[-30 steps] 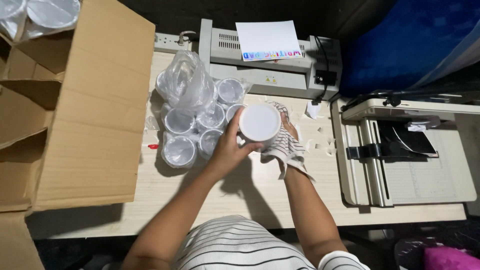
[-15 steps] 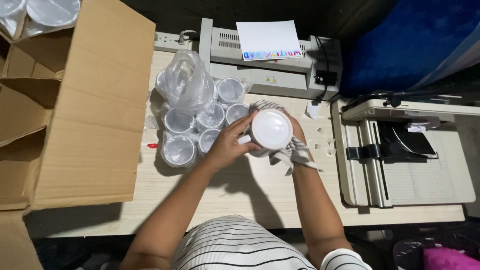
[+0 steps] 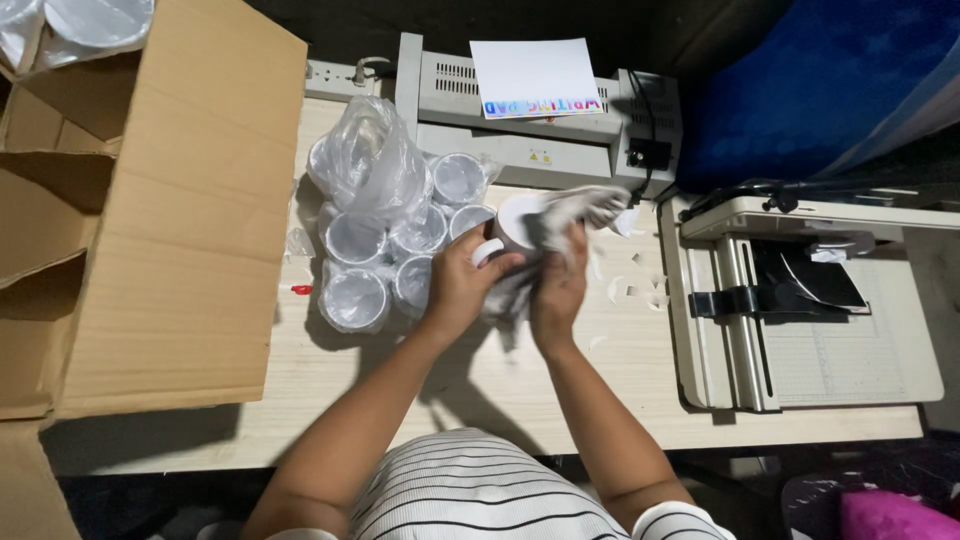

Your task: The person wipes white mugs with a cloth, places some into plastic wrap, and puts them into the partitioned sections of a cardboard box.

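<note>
My left hand (image 3: 462, 285) grips a white mug (image 3: 512, 226) by its handle side, tilted above the wooden table (image 3: 420, 400). My right hand (image 3: 558, 290) presses a striped cloth (image 3: 578, 210) against the mug's side; the cloth drapes over the mug and hangs below my hands. Just left of my hands stand several white mugs in clear plastic wrap (image 3: 385, 255), with a loose clear bag (image 3: 372, 170) on top of them.
A large open cardboard box (image 3: 170, 220) fills the left side. A grey laminator (image 3: 530, 120) with a white sheet on it sits at the back. A paper trimmer (image 3: 800, 310) stands at the right. Small paper scraps (image 3: 625, 290) lie beside my hands.
The mug has turned from bottom-up facing me onto its side. My right hand has brought the cloth up and over it.
</note>
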